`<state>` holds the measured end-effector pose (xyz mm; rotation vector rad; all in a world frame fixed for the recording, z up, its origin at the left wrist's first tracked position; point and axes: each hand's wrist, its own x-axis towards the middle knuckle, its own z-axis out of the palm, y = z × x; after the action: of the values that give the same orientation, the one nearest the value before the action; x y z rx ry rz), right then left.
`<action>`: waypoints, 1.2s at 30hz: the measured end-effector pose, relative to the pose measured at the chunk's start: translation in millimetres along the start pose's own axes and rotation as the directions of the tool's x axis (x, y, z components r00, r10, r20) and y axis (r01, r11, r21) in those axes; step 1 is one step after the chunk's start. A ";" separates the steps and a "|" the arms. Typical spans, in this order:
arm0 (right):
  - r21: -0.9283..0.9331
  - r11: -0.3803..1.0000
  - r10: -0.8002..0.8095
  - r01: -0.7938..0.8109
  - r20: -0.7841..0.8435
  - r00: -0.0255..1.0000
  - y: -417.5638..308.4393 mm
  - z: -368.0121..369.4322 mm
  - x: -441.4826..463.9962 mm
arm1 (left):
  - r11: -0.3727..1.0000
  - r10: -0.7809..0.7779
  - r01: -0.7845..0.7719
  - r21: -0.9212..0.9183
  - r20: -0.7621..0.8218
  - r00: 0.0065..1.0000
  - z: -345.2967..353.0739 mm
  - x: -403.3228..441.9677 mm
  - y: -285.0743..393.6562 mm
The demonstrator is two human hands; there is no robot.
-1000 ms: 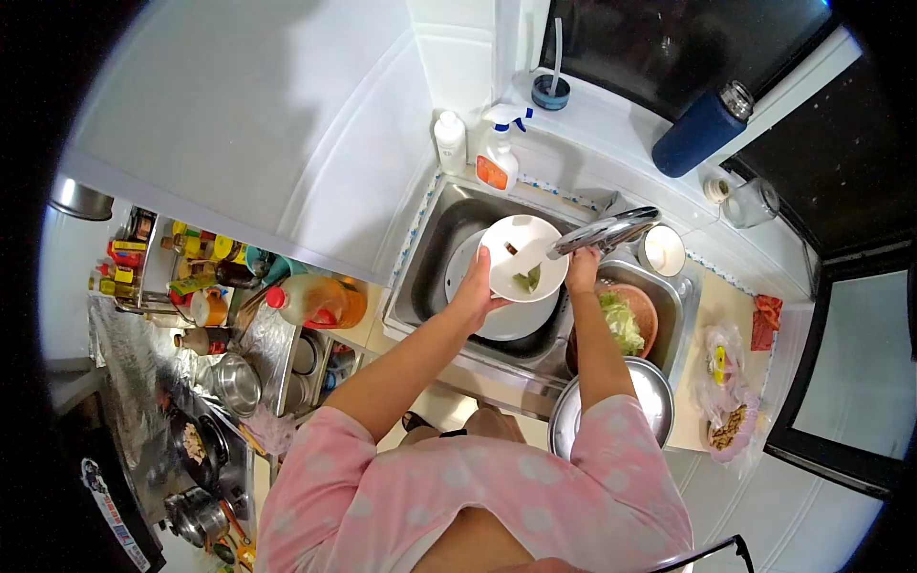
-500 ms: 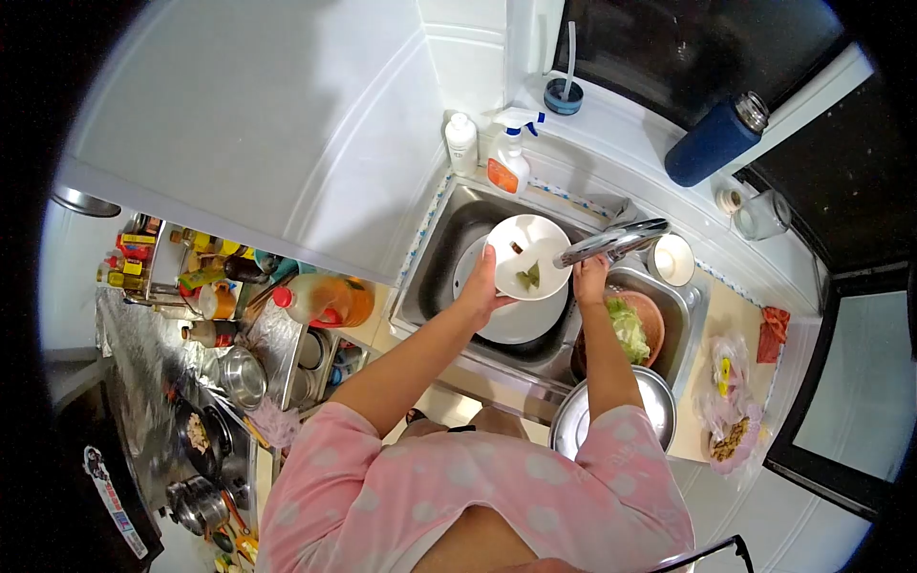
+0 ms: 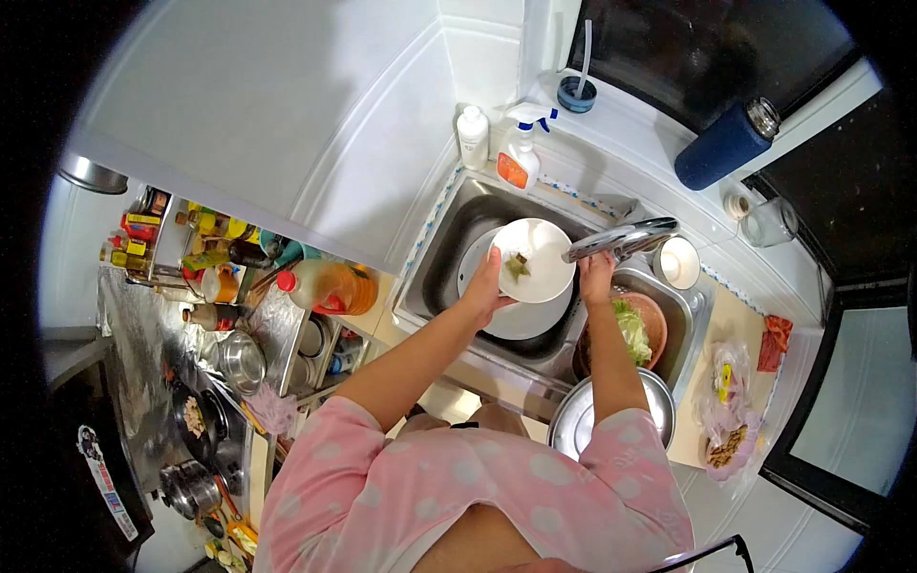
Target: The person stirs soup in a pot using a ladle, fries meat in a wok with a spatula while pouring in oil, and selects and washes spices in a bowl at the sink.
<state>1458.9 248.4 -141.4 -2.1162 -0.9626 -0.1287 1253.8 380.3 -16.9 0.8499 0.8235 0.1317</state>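
Note:
My left hand (image 3: 489, 286) grips the left rim of a white bowl (image 3: 546, 258), which is tilted and held over the left sink basin (image 3: 435, 244). A small clump of greenish-brown scraps (image 3: 517, 266) lies inside the bowl. My right hand (image 3: 597, 274) is just right of the bowl, under the chrome faucet (image 3: 626, 237); the spout hides its fingertips, so its grip is unclear. Beneath the bowl, a large white dish (image 3: 516, 323) sits in the left basin. In the right basin is a reddish-brown bowl (image 3: 655, 329) with leafy green vegetable (image 3: 630, 332).
A steel bowl (image 3: 659, 401) stands at the sink's front edge. Behind the sink are a spray bottle (image 3: 517, 158), a white bottle (image 3: 472, 138) and a white cup (image 3: 676, 263). A blue flask (image 3: 721, 148) lies on the ledge. Bottles and pans crowd the left.
The scraps have shifted within the bowl and the dark piece now sits against the green one. My left hand still holds the bowl; my right hand stays by the faucet. The view has shifted slightly.

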 end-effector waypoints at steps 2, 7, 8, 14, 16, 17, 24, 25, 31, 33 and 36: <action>0.079 0.994 0.077 -0.081 0.043 0.996 -2.5 -3.8 6.0 | 1.000 0.004 -0.004 0.002 -0.008 1.000 0.1 -3.3 -0.2; 0.158 0.966 0.221 -0.203 -0.109 0.969 -33.7 -10.6 3.2 | 0.999 -0.012 0.012 -0.032 0.000 1.000 -15.4 -22.0 -3.8; 0.153 0.978 0.168 -0.143 -0.159 0.973 -51.0 -20.9 -3.7 | 0.999 -0.008 0.009 -0.039 0.005 1.000 -19.0 -30.1 -2.9; 0.521 0.815 0.263 -0.253 0.057 0.963 -144.2 -32.4 -67.7 | 0.998 0.069 -0.069 -0.007 0.019 0.997 -66.5 -88.9 -4.1; 0.599 0.686 0.253 -0.413 0.336 0.907 -202.2 -48.1 -80.9 | 0.996 0.082 -0.083 -0.033 -0.008 0.997 -91.9 -113.8 -10.0; 0.612 0.616 0.222 -0.497 0.470 0.854 -228.9 -51.9 -86.5 | 0.995 0.087 -0.088 -0.051 -0.021 0.996 -105.8 -127.0 -12.3; 0.385 0.780 0.050 -0.493 0.748 0.662 -379.7 -7.0 -147.6 | 0.978 0.168 -0.187 -0.096 -0.179 0.969 -232.1 -248.7 -27.3; 0.355 0.825 0.015 -0.440 0.764 0.645 -402.5 3.8 -158.2 | 0.975 0.171 -0.197 -0.102 -0.221 0.960 -251.9 -267.3 -29.3; 0.397 0.772 -0.062 -0.496 0.824 0.564 -509.6 92.4 -211.9 | 0.943 0.255 -0.320 -0.086 -0.430 0.866 -371.1 -358.4 -48.7; 0.395 0.672 -0.027 -0.627 0.858 0.512 -532.5 128.8 -225.2 | 0.925 0.223 -0.354 -0.135 -0.562 0.796 -405.7 -395.5 -56.7; 0.408 0.706 -0.015 -0.579 0.826 0.564 -558.7 180.9 -231.8 | 0.863 0.216 -0.469 -0.186 -0.704 0.677 -464.7 -437.6 -91.8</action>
<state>879.5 460.0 -6.7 -1.5638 -0.8746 1.2822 610.6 423.5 1.1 0.5945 1.2508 0.9584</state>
